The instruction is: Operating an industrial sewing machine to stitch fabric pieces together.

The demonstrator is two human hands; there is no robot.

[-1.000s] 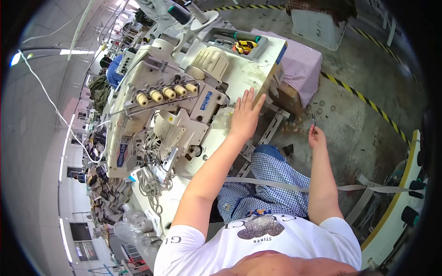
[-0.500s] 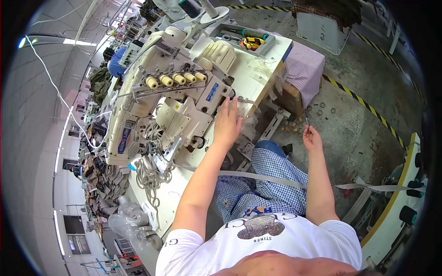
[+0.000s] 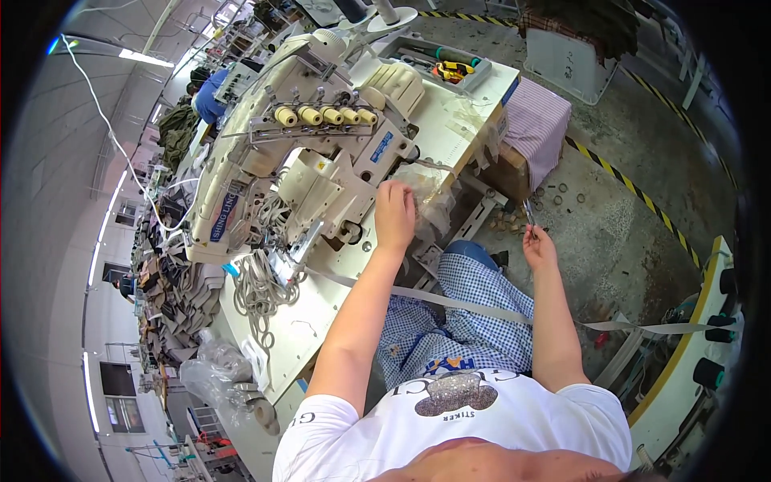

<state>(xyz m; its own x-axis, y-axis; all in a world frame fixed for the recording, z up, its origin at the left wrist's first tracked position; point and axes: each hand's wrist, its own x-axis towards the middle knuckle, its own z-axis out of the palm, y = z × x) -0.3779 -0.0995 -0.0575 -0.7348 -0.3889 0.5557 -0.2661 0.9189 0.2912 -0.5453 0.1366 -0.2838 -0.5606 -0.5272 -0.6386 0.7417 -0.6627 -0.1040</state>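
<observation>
Left hand (image 3: 395,215) rests loosely curled on clear plastic (image 3: 426,193) beside the sewing machine (image 3: 321,161), pinning it; right hand (image 3: 538,243) pinches small metal tweezers (image 3: 528,213) off the desk (image 3: 321,313), ready.

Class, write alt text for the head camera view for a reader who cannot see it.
A seated person's left hand rests on clear crinkled plastic beside a cream industrial sewing machine, while the right hand holds small metal tweezers out over the grey concrete floor.
</observation>
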